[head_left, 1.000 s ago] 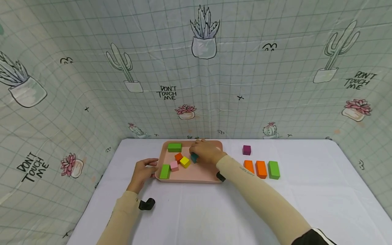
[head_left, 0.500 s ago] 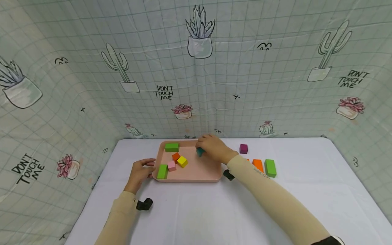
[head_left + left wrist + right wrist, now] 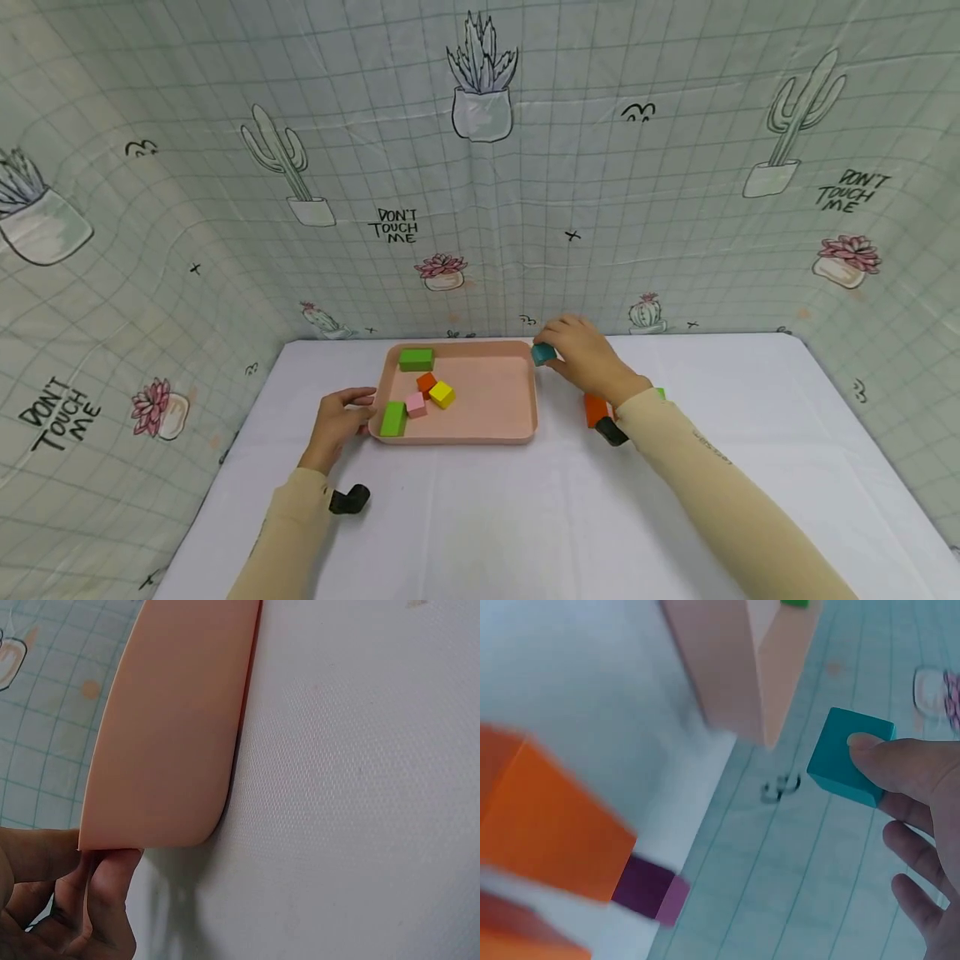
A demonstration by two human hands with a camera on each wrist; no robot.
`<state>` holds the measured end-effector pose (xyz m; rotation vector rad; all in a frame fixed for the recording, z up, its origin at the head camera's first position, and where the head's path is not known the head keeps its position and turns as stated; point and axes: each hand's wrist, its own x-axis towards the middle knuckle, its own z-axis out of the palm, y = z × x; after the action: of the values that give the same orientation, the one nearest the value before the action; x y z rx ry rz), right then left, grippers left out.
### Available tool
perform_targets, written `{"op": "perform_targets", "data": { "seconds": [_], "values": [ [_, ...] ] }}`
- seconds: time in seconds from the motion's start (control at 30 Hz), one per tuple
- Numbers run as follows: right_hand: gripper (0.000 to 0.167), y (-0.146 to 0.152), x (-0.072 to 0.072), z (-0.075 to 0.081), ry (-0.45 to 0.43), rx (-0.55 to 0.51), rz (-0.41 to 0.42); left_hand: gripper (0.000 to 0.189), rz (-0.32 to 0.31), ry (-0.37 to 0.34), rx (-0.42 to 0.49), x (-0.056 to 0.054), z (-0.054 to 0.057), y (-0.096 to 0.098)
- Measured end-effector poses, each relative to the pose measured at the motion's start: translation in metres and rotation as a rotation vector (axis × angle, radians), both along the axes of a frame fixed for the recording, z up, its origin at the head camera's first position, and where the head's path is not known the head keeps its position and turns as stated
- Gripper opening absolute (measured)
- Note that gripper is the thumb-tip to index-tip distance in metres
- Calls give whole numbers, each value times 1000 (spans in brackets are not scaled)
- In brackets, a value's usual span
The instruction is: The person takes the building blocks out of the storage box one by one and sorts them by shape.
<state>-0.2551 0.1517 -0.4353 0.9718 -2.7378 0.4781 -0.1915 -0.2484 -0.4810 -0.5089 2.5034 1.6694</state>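
Looking down from the head, a teal block (image 3: 543, 354) is seen pinched by the right hand (image 3: 588, 354), at the far right corner of the pink tray (image 3: 487, 396). The tray's left end is met by the left hand (image 3: 341, 425), its fingers relaxed and slightly spread. A cluster is held in the tray's left part: two green blocks (image 3: 417, 360), an orange-red cube (image 3: 426, 382), a yellow cube (image 3: 442, 394), a pink cube (image 3: 416, 405). On the table (image 3: 465, 517), an orange block (image 3: 596, 410) is part-covered by the right sleeve (image 3: 697, 458) and its black wrist piece (image 3: 611, 431); it could be knocked if the forearm is lowered.

Left wrist: contact is shown more plainly than from the head, fingertips against the tray's end. No curl around the wall can be made out. The tray could be slid or skewed if that end is pushed harder. No blocks are shown.

Right wrist: the thumb is seen laid on one face of the teal block, a finger behind, the remaining fingers free. With so few contacts, the block could be twisted loose, or caught on the rim if carried low. A purple block (image 3: 649, 889), hidden from the head, is revealed beyond the orange; being covered by hand and arm, it could be bumped unnoticed.
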Motion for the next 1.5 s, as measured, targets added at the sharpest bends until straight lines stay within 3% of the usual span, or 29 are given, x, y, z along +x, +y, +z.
{"op": "perform_targets", "data": {
  "seconds": [0.3,0.57,1.07,1.5],
  "values": [
    [36,63,2,-11,-29,-5,-162,37,16,0,3,3,0,-2],
    [37,101,3,-23,-44,29,-220,37,19,-2,-4,3,0,-3],
    [36,111,-5,-44,-91,105,-206,37,33,-18,-13,4,-7,-2],
    [38,113,-14,-52,-132,213,-195,36,7,6,-12,2,-2,0]
  ]
}}
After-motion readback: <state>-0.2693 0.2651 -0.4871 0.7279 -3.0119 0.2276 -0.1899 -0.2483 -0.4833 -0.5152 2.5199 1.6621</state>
